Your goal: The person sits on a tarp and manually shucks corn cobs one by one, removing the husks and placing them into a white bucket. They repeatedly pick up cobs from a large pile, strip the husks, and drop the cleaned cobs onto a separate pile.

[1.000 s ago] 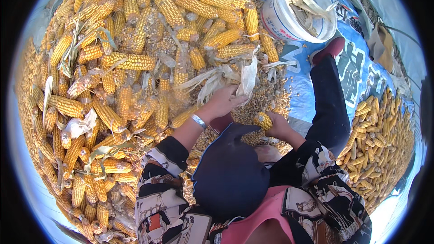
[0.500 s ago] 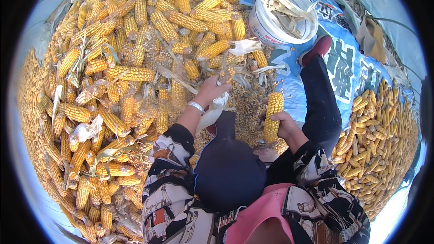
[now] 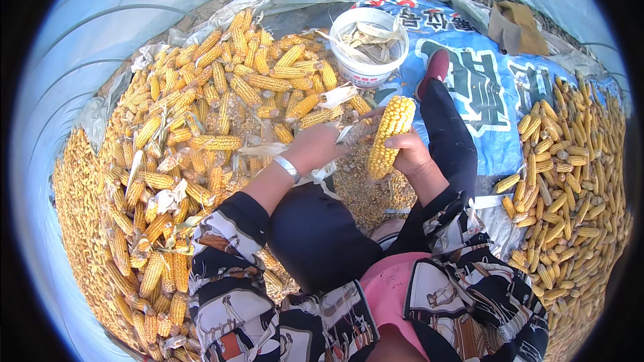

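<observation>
A large yellow corn cob (image 3: 391,137) stands tilted in my right hand (image 3: 410,153), its husk gone and its kernels bare. The thumb lies along the cob's near side; most of the other fingers are hidden behind it. My left hand (image 3: 314,146), with a pale band at the wrist, is closed just left of the cob. A pale strip, perhaps husk, shows by its fingertips, but what they hold is hidden. Loose kernels (image 3: 367,194) cover the ground below both hands. Beyond the left hand spreads a big heap of corn cobs (image 3: 221,141).
A white bucket (image 3: 369,75) with dry husks (image 3: 367,41) stands ahead on a blue printed sheet (image 3: 469,87). My outstretched leg (image 3: 448,127) lies to its right. Another pile of husked cobs (image 3: 570,188) fills the right side. Brown cloth (image 3: 520,27) lies at the far right.
My view has tilted up, showing more of the plastic walls. The right hand has raised the cob and brought it closer to the left hand. The left hand has drawn back slightly from the heap.
</observation>
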Tool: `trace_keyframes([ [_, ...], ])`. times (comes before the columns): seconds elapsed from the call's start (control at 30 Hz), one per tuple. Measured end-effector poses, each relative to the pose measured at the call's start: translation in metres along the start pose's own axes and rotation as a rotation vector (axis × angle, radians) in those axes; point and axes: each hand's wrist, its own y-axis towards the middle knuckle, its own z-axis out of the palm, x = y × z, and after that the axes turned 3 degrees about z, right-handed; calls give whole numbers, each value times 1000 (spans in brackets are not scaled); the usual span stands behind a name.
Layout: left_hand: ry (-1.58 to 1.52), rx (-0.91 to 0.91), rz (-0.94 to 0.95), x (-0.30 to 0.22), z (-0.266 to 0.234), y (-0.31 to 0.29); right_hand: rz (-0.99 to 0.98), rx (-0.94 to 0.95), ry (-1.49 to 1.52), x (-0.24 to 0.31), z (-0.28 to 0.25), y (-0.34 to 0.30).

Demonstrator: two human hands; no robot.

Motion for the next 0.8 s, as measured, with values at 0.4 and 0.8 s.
trace_keyframes([
  [0.4, 140, 106, 316, -78, 32, 11, -181, -69, 352, 76, -77, -111],
  [0.8, -548, -329, -16, -121, 66, 53, -128, -4, 8, 37, -21, -104],
])
